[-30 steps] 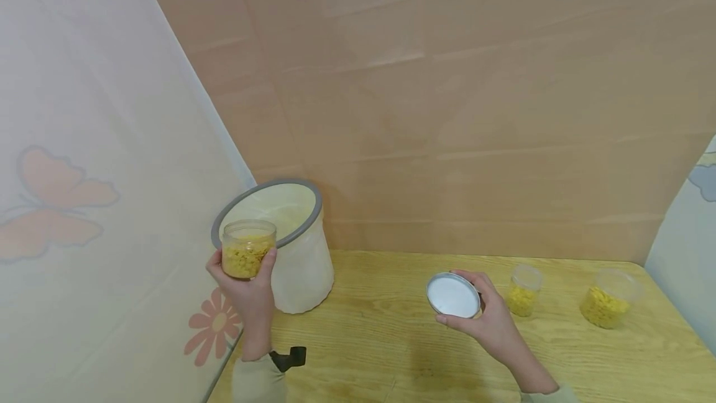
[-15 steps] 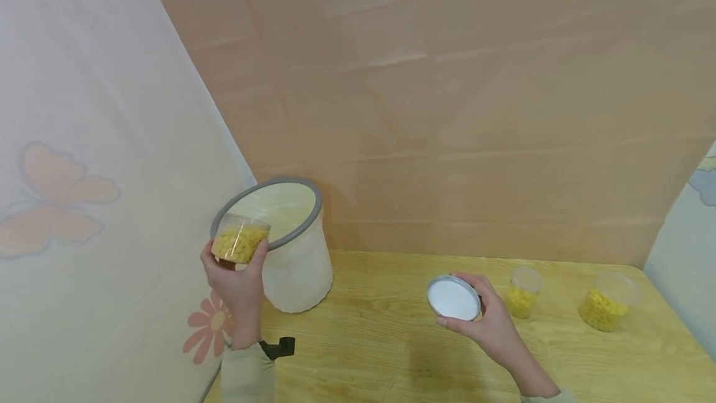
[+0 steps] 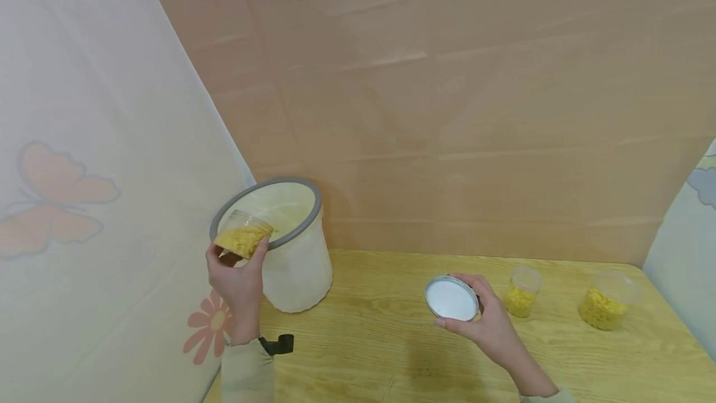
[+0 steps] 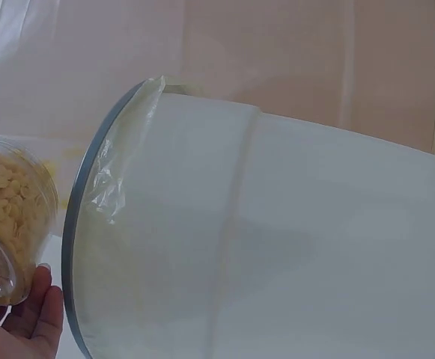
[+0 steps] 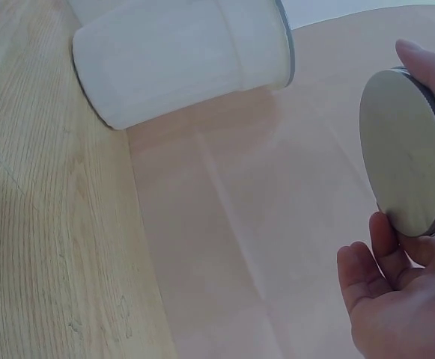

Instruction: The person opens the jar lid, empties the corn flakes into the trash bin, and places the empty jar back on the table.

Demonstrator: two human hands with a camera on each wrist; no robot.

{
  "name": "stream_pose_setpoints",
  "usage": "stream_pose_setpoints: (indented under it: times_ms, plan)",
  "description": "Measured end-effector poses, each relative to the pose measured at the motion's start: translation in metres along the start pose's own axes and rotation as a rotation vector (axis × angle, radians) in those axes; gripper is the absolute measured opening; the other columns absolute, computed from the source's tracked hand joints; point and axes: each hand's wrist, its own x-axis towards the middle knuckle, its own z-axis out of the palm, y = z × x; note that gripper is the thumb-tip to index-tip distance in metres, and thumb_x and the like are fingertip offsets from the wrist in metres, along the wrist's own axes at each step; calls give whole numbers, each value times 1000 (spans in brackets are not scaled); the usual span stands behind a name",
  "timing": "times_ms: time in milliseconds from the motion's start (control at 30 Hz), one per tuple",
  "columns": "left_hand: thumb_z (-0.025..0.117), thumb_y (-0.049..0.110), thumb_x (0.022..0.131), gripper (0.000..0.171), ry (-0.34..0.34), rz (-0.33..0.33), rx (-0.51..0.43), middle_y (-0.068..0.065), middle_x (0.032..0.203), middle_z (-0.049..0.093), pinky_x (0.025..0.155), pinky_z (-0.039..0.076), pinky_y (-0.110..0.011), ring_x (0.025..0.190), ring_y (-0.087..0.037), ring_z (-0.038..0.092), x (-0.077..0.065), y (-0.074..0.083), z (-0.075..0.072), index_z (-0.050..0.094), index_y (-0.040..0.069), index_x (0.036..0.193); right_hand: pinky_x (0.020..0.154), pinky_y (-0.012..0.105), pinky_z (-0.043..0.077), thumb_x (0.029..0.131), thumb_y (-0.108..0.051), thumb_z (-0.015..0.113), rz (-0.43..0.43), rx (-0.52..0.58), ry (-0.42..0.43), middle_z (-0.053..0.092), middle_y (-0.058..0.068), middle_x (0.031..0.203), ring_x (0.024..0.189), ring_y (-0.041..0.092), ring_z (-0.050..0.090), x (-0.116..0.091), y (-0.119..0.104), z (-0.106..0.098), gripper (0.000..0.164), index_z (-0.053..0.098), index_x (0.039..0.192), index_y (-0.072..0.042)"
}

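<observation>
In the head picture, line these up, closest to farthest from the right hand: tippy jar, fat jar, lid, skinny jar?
1. Lid: held in the right hand.
2. Skinny jar: right of that hand.
3. Fat jar: farther right on the table.
4. Tippy jar: left, in the left hand.

The wood-grain table point(image 3: 369, 328) carries a white bin point(image 3: 301, 278), a narrow clear jar point(image 3: 521, 299) and a wider jar point(image 3: 604, 308).

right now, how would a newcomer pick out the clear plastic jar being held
On the yellowish wooden table, find the white bin with a grey rim at the left. By that rim, the left hand grips the round clear jar of yellow flakes. Unlike the narrow clear jar and wide clear jar resting at the table's right, it is held up, tilted.
</observation>
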Motion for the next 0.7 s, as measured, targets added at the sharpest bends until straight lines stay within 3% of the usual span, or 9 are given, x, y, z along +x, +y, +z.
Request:
stream_pose_setpoints:
  times_ms: [267,433,700]
  plan:
    - [93,20,75,72,15,-21,69,5,106,57,66,48,-20,83,-15,57,14,-37,-1,57,2,134,86,32,51,71,-14,95,25,-7,-3,54,8,125,113,29,50,-1,0,1,77,56,138,-6]
    - [94,30,73,76,28,-14,77,6,106,58,66,48,-23,84,-16,58,17,-41,-1,57,2,133,86,31,51,72,-13,95,26,-11,-2,54,7,124,112,27,51,-3,1,1,77,56,138,-8]
    - [95,33,72,79,58,-19,111,5,111,60,66,48,-23,83,-15,58,18,-41,1,57,1,133,87,30,51,71,-12,95,8,-10,5,55,8,124,111,26,52,-3,-1,0,76,57,138,-8]
